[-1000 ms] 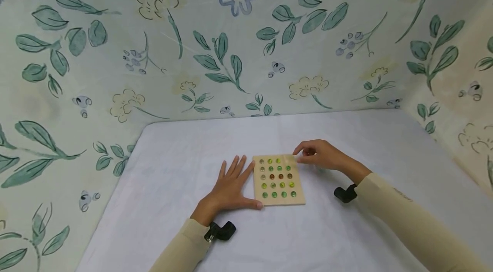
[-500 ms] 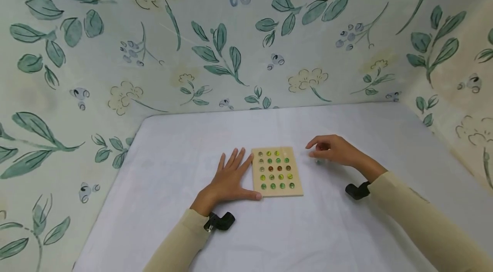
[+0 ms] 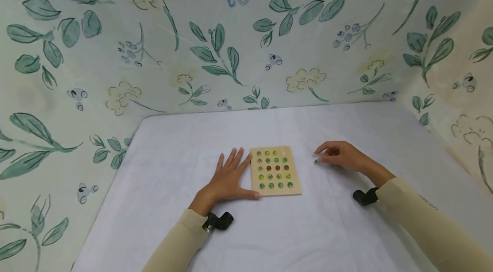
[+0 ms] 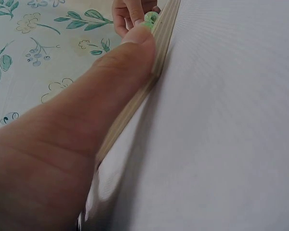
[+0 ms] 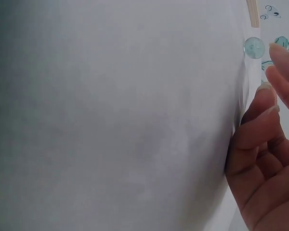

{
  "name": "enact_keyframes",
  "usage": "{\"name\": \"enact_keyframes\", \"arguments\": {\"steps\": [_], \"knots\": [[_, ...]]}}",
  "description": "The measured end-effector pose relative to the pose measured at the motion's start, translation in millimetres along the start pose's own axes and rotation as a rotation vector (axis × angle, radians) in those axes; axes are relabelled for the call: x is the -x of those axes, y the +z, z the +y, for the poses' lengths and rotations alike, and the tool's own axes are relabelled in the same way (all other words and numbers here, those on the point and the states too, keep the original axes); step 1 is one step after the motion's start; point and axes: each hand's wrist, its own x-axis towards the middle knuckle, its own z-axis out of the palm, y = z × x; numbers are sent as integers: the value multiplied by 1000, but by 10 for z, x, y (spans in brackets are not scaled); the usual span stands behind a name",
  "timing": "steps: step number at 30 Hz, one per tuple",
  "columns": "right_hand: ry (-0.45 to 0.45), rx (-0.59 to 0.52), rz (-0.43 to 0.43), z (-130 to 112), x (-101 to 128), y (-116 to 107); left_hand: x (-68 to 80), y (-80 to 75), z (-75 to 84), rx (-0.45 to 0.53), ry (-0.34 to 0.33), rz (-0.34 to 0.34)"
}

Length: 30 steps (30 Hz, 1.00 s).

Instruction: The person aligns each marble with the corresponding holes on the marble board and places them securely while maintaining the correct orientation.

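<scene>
A square wooden board [image 3: 275,172] lies on the white cloth, its holes filled with green, yellow, brown and clear marbles; the far right corner hole is bare. My left hand [image 3: 229,178] lies flat against the board's left edge [image 4: 159,48], thumb [image 4: 111,72] along the near edge beside a green marble [image 4: 151,18]. My right hand [image 3: 340,155] rests on the cloth right of the board, fingers loosely curled. A clear marble [image 3: 316,161] lies on the cloth just off its fingertips [image 5: 279,53], and the right wrist view shows this marble [image 5: 254,48] apart from them.
The table, covered by the white cloth [image 3: 269,229], is enclosed by floral-patterned walls [image 3: 231,49] at the back and on both sides. Black wrist cameras [image 3: 219,222] sit on both forearms.
My right hand has moved from the board's far right corner out to the right. That corner hole is now bare, and a clear marble lies on the cloth by the fingertips. The left hand stayed put.
</scene>
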Motion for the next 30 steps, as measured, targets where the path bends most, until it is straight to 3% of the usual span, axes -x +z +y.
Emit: {"name": "enact_keyframes", "arguments": {"steps": [30], "knots": [[-46, 19, -47, 61, -30, 45, -12, 14, 2, -13, -18, -19]]}}
